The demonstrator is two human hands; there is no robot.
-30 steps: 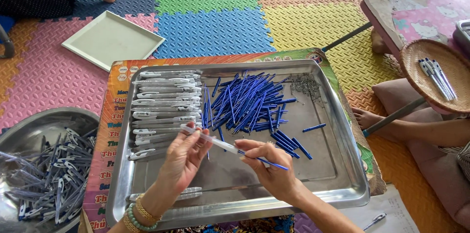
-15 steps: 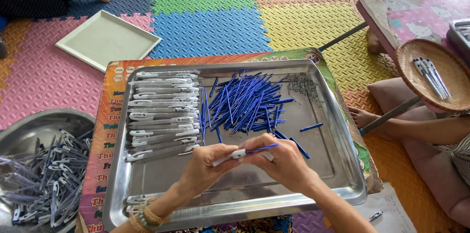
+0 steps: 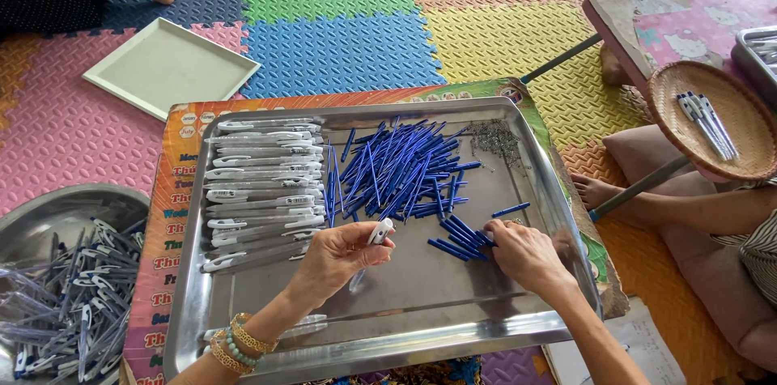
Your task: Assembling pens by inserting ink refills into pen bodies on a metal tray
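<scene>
Pen assembly step: left hand is pinching a clear pen barrel near the tray's front edge. Right hand is closing its fingers on blue refills right of centre; next probably calls for lifting one and sliding it in.

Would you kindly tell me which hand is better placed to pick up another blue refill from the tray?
The right hand: its fingertips rest on the loose blue refills on the metal tray. The left hand is occupied, holding a clear pen barrel.
</scene>
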